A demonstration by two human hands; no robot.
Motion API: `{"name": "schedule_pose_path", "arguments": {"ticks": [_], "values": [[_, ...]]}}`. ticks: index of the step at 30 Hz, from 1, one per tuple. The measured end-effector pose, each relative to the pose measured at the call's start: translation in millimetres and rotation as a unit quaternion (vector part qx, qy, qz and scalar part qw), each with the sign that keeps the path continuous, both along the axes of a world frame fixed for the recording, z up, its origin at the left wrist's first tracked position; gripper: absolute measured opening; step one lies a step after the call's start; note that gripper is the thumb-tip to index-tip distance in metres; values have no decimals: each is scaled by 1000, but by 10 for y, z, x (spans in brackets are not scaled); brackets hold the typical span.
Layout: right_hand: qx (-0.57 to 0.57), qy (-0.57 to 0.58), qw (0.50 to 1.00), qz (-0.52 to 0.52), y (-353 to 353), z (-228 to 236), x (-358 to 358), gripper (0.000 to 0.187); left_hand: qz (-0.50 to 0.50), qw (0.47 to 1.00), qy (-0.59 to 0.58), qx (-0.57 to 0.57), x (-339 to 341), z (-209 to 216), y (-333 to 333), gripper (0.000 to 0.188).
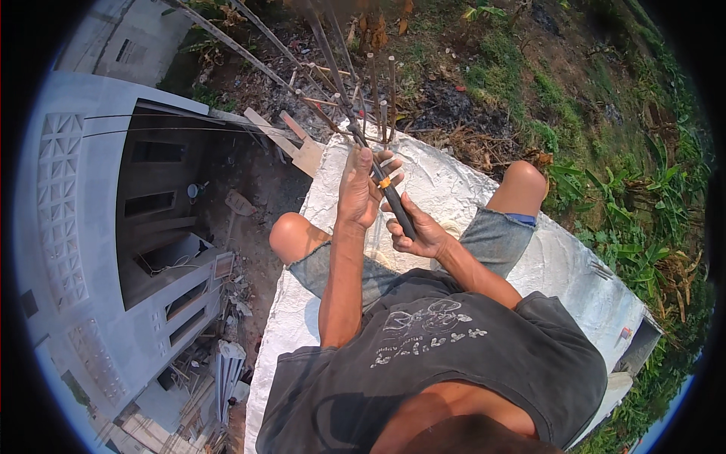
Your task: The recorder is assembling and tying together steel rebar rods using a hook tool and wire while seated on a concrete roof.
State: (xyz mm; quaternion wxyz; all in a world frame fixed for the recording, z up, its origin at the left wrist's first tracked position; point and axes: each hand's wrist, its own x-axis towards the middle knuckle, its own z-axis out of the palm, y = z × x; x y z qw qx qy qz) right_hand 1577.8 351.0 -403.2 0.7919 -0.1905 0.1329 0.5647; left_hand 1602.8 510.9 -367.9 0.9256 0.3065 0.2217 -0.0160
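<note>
A long slim tool with a black handle and an orange band [386, 183] slants up and away in front of me. My right hand [420, 231] is closed round its lower handle, thumb on top. Higher up the shaft, my left hand [361, 185] grips it with the thumb up and the fingers curled behind. The tool's far end meets a cluster of steel rebar rods [383, 121] rising from the end of the white ledge [423, 163]; its tip is too small to make out, so I cannot tell the tool's exact kind.
I sit astride the rough white ledge, knees on both sides. Longer bars [324, 45] lean out beyond the rebar, and wooden boards [302, 151] jut out on the left. Far below left stands a grey building [98, 189] above rubble. Green plants [628, 219] grow down to the right.
</note>
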Motion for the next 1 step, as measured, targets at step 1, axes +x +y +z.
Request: {"name": "schedule_pose_path", "arguments": {"ticks": [1], "values": [[-91,-100,991,0,51,6,17,62,-17,996,9,88,7,-52,35,35]]}}
